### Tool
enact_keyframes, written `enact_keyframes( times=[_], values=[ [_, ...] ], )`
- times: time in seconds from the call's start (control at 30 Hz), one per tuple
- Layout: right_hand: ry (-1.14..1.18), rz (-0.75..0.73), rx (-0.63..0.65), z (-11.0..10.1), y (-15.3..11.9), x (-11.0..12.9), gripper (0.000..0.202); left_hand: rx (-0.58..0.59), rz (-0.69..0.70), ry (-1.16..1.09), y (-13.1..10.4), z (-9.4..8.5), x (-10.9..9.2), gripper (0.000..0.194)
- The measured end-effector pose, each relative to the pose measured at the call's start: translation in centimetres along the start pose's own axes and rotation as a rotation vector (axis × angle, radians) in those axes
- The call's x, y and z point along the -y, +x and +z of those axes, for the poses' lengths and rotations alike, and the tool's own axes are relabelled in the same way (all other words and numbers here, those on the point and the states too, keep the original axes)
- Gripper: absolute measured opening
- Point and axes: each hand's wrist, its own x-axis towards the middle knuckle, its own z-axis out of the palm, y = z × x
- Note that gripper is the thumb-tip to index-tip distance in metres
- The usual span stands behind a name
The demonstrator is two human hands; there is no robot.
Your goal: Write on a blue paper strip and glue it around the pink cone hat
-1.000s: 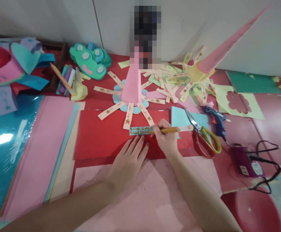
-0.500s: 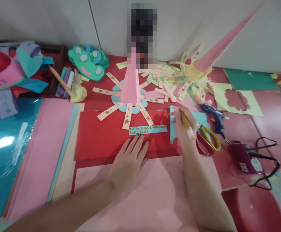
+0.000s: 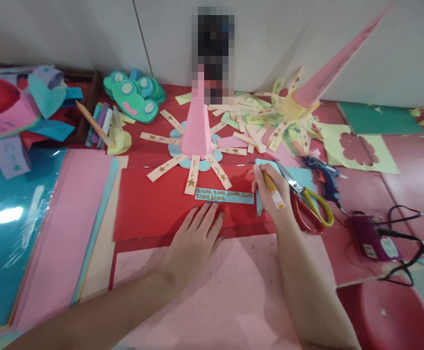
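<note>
My left hand (image 3: 199, 228) lies flat with fingers spread on a red sheet (image 3: 146, 206), its fingertips at the lower edge of a blue paper strip (image 3: 224, 195) with two lines of gold writing. In my right hand (image 3: 275, 194) is a marker (image 3: 273, 188) with a gold barrel and white end; its tip is hidden behind my fingers near the strip's right end. Blue paper (image 3: 262, 204) lies beneath that hand. Scissors (image 3: 313, 201) with red and yellow handles rest just right of it. Beyond the strip stands a pink paper cone (image 3: 196, 129) ringed by lettered paper strips.
A glue gun (image 3: 324, 177) and a purple power box (image 3: 374, 238) with black cords lie at right. A second pink cone (image 3: 337, 63) leans among paper scraps. Left are stacked coloured sheets (image 3: 57, 228), green foam frogs (image 3: 133, 95) and markers (image 3: 102, 124). A red stool (image 3: 397, 316) stands lower right.
My right hand with the marker has shifted slightly left, toward the strip's right end, uncovering more of the scissors. My left hand stays in place.
</note>
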Motion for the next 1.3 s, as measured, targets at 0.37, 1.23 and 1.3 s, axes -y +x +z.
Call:
enact_keyframes(
  times=[0.37,1.23,1.3],
  values=[
    [-0.143,-0.317,0.245,-0.3,-0.5,0.7,0.017,0.011,-0.012,-0.035,-0.1,0.2,0.1,0.039],
    [-0.327,-0.456,0.495,-0.9,-0.8,1.1,0.019,-0.015,0.001,-0.017,0.1,0.1,0.1,0.037],
    [-0.324,-0.450,0.499,-0.9,-0.8,1.2,0.020,-0.005,0.001,-0.020,0.0,0.2,0.2,0.037]
  ],
)
